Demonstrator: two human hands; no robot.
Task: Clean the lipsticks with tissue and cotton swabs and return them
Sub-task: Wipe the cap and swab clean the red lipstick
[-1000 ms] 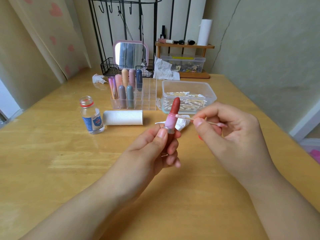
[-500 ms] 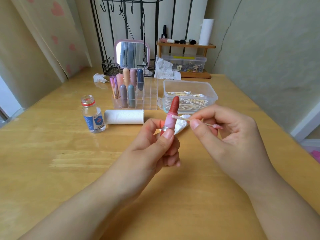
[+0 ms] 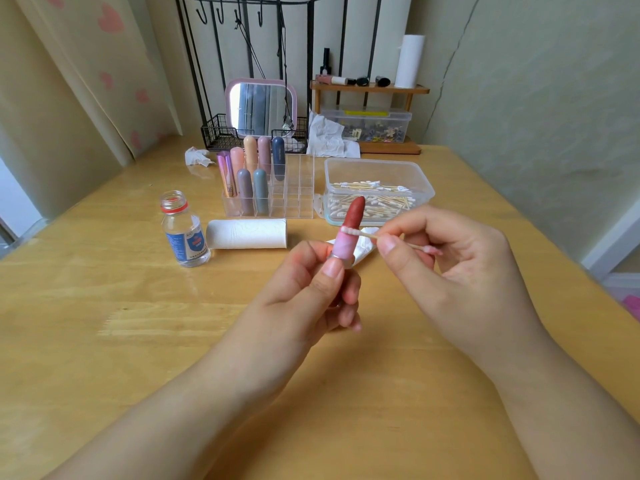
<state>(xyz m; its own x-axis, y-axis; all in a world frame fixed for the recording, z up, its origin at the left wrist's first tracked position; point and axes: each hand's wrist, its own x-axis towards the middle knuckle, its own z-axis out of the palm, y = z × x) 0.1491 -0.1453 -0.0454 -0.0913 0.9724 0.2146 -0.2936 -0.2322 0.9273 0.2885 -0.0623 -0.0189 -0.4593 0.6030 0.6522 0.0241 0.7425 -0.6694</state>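
Observation:
My left hand (image 3: 311, 289) holds an uncapped lipstick (image 3: 349, 226) upright, its red stick extended above a pink tube. My right hand (image 3: 450, 268) pinches a cotton swab (image 3: 360, 233) whose white tip touches the lipstick where the red stick meets the pink tube. The swab's other tip is stained pink. A crumpled tissue (image 3: 363, 249) lies on the table just behind the lipstick. Several capped lipsticks (image 3: 252, 178) stand in a clear organizer (image 3: 294, 192) farther back.
A clear tub of cotton swabs (image 3: 377, 192) sits right of the organizer. A tissue roll (image 3: 247, 233) lies on its side beside an open small bottle (image 3: 183, 230). A mirror (image 3: 261, 107), wire basket, crumpled tissues and a wooden shelf stand at the table's far edge.
The swab tip has slid left along the lipstick, from beside it to across the top of the pink tube. My left hand has shifted its grip slightly.

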